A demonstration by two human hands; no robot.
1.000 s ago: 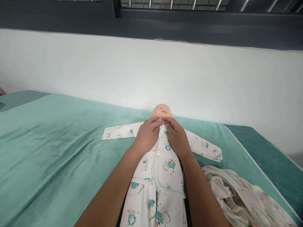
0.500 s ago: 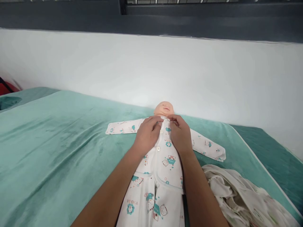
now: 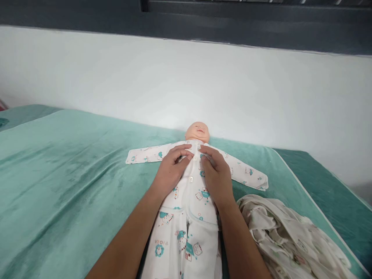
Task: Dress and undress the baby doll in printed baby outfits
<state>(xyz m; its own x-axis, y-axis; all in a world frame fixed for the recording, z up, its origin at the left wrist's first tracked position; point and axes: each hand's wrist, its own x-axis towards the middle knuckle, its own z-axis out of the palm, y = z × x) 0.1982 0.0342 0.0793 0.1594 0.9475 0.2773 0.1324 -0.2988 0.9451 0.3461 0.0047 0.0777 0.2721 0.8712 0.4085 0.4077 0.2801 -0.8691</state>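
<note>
A baby doll [image 3: 197, 131] lies on its back on a light green bedspread [image 3: 72, 174], its head at the far edge next to a white wall [image 3: 186, 85] and its legs toward the near side. It wears a white long-sleeved jacket [image 3: 193, 193] printed with small animals, and matching trousers [image 3: 186, 248] that run out of view at the near edge. The left sleeve [image 3: 145, 155] stretches flat out to the left; the right sleeve [image 3: 250, 173] slants out to the right and toward the near side.

The left hand [image 3: 173, 168] rests on the left half of the jacket's chest, fingers bent, the thumb tip close to the forefinger beside the front opening. The right hand [image 3: 216, 168] lies opposite, on the right half, with curled fingers pointing at the collar and a narrow space between thumb and forefinger. Whether either hand pinches any fabric, I cannot tell. Between the hands, an upper button [image 3: 195, 158] shows on the front edge, with a lower button [image 3: 191, 179] nearer.

Just right of the right forearm lies a crumpled pale patterned cloth [image 3: 287, 236]. Beyond it, along the right, runs a darker green strip [image 3: 322, 186]. A dark window frame [image 3: 203, 27] crosses above the wall.
</note>
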